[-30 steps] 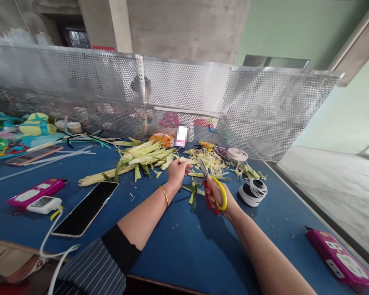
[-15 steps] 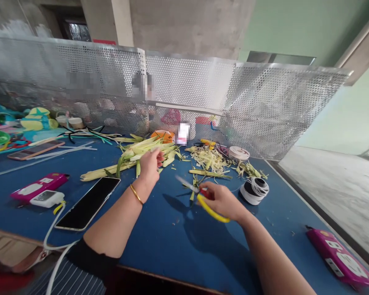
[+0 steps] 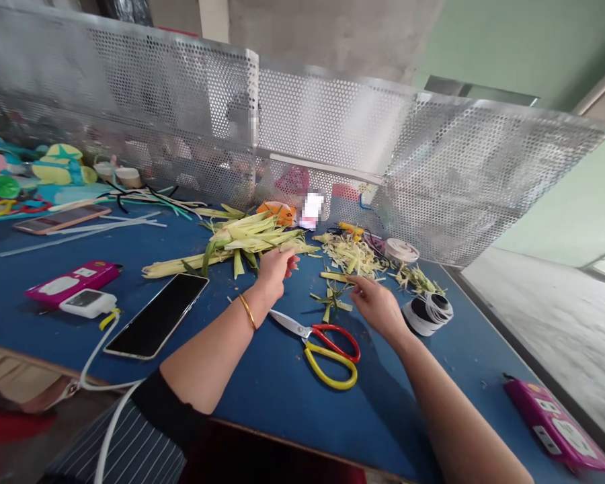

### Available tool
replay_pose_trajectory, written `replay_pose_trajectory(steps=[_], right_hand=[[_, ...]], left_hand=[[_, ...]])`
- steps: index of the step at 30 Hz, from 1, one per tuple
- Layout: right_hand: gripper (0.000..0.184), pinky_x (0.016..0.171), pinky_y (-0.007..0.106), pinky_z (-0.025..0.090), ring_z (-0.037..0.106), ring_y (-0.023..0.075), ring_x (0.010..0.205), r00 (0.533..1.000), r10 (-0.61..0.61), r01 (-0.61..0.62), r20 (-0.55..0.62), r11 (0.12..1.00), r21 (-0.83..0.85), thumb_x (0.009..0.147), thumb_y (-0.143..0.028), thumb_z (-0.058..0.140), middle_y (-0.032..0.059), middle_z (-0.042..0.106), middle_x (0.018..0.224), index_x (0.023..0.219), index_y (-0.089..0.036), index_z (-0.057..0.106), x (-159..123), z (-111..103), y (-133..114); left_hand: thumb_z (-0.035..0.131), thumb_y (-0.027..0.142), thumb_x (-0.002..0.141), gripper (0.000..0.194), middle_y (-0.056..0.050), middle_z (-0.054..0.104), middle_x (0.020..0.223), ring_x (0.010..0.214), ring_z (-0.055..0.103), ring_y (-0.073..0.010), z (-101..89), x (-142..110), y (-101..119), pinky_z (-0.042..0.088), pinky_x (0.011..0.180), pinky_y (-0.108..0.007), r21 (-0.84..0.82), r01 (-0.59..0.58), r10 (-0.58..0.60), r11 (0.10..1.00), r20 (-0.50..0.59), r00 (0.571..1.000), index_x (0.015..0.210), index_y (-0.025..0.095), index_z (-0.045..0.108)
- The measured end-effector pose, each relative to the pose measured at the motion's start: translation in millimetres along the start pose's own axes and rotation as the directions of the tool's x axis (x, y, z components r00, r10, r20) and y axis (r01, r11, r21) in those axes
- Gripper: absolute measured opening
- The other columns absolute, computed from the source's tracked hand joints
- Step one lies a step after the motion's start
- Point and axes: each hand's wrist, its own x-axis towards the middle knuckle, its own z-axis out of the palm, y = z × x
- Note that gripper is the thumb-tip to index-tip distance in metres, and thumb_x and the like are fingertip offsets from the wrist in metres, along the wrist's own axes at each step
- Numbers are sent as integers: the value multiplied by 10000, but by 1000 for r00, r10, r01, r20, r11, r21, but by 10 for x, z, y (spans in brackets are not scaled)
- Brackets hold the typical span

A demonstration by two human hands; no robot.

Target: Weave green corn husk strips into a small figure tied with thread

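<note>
Blue table (image 3: pixel 292 403) is being backed by a perforated metal screen (image 3: pixel 333 114). Husk heap (image 3: pixel 252 235) is being spread across the middle, with shredded scraps (image 3: pixel 353 255) being piled to its right. Scissors (image 3: pixel 305 330) are being left unheld on the tabletop, nearer the body than both hands; thread spool (image 3: pixel 427 314) is being kept just beside the right wrist.

Risk (judged): the left forearm is being held close to the blade tip, so skin could be nicked if the arm were drawn back low. Thin husk could be torn or several pieces dragged along, since leaves are being tangled together.

Grip: left hand (image 3: pixel 276 269) is being placed at the heap's right edge, fingers curled; whether a leaf is being pinched cannot be told. Right hand (image 3: pixel 378 306) is being held with fingers narrowed at the right end of a husk strip (image 3: pixel 334 276); closure on it cannot be confirmed. Strip is being extended leftward from those fingertips.
</note>
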Motion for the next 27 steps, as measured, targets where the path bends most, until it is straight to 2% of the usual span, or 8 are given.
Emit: replay_pose_trajectory(steps=[2,4,6,10,14,18,23,27], right_hand=[[384,684,278,413,605,194,772,998,6,-5,69,1000,-15,743,-153,580,40,710,926,1089,-274,696,167,74,92],[262,693,272,407,607,192,780,997,-1,0,82,1000,11,707,-119,576,44,711,904,870,-254,732,290,123,145],[192,701,273,408,605,187,765,998,1,-5,59,997,71,698,-125,565,41,704,841,749,-234,714,379,126,189],[129,660,288,423,580,175,649,997,71,-63,-21,960,271,710,-265,597,20,650,658,754,-196,696,549,33,314],[367,590,295,433,544,154,573,971,205,-119,-123,862,493,699,-530,609,23,616,629,764,-171,657,766,-116,408],[479,544,288,441,538,143,530,950,278,-135,-143,777,614,645,-651,616,32,595,616,743,-181,627,968,-284,403],[371,550,287,461,584,163,572,936,327,-196,-130,792,578,740,-561,556,60,633,670,774,-195,605,1179,-343,411],[208,571,301,446,609,199,586,938,344,-303,-34,865,400,678,-378,691,56,607,559,654,-182,625,1126,-338,459]], left_hand=[[698,237,698,142,-24,650,621,489,519,-71,5,-24,4,338,440,-180,13,25,-25,1000,35,999,639,150,603],[700,226,703,133,-25,650,615,489,519,-72,11,-46,8,342,448,-184,29,49,-51,998,73,996,643,148,612],[700,213,710,122,-25,649,609,490,522,-74,21,-65,1,332,445,-186,48,73,-78,996,102,992,649,145,619],[697,202,727,127,-25,652,614,497,528,-80,53,-92,-38,322,446,-196,83,118,-128,990,128,983,644,147,617],[704,199,730,154,-25,654,632,506,528,-78,73,-109,-57,326,458,-201,100,141,-155,985,146,977,633,150,595],[702,204,734,150,-18,647,623,508,529,-77,77,-104,-56,320,458,-203,104,143,-158,984,148,976,641,153,596],[695,205,732,139,-19,655,639,510,534,-76,79,-85,-94,316,454,-203,106,141,-157,984,160,975,645,154,599],[711,214,709,143,-21,659,638,520,545,-85,72,-77,-107,322,462,-207,112,149,-166,983,170,971,650,157,594]])
